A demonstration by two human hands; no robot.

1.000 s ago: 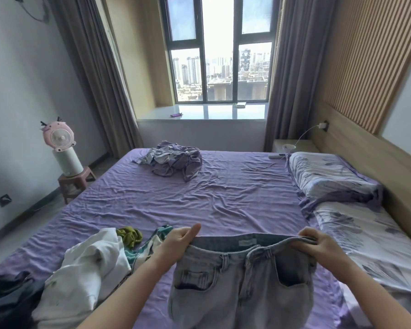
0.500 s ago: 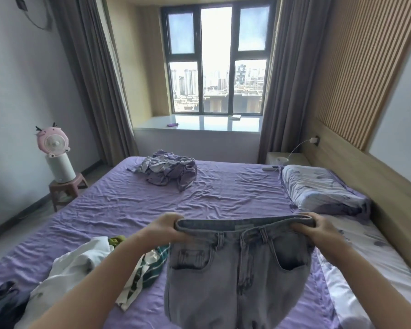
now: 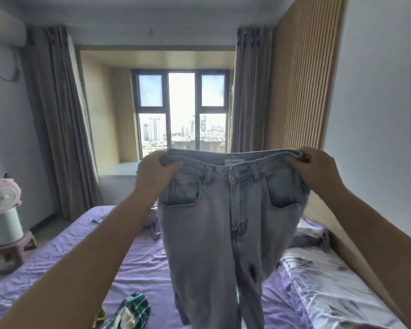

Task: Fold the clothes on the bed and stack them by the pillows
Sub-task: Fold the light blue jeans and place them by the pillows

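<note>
The pale grey-blue denim jeans (image 3: 226, 224) hang in the air in front of the person, front side facing the camera, held up by the waistband above the purple-sheeted bed (image 3: 138, 262). The left hand (image 3: 156, 173) is curled round the left end of the waistband, thumb across the front of the denim, and the right hand (image 3: 317, 170) grips the right end in the same way, so the band is stretched nearly level between them. Below the hands the legs drop straight down and run out of the bottom of the view, so their hems cannot be seen. Denim like this is probably fairly heavy and somewhat stiff for cloth, not slippery, and it should keep a crease well; the waistband corners look like the sound place to hold it, since the doubled seam there will not stretch. On the near left of the bed lies a crumpled green-and-white checked garment (image 3: 128, 312). On the right, along the wooden headboard (image 3: 356, 257), lies a white pillow with a grey floral print (image 3: 330, 286), where the folded stack is meant to go.
</note>
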